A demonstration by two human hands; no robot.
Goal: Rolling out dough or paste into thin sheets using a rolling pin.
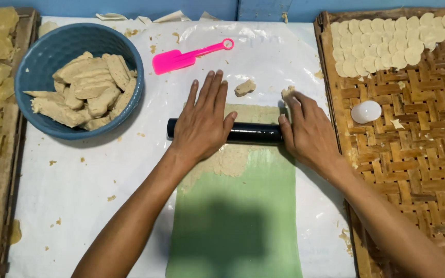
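A black rolling pin (251, 133) lies across a strip of flattened beige dough (248, 114) on a green mat (235, 216). My left hand (202, 121) rests flat on the pin's left part, fingers stretched out and apart. My right hand (307, 128) presses on the pin's right end with the fingers spread over it. Thin dough also shows just behind the pin near my left wrist. A small lump of dough (245, 87) sits beyond the pin, and another scrap (287, 92) lies by my right fingertips.
A blue bowl (37, 62) of dough pieces stands at the back left. A pink spatula (189, 56) lies behind the mat. At right, a woven bamboo tray (418, 154) carries round dough discs (387, 44) and a white round cutter (366, 111). Another tray (6, 154) borders the left.
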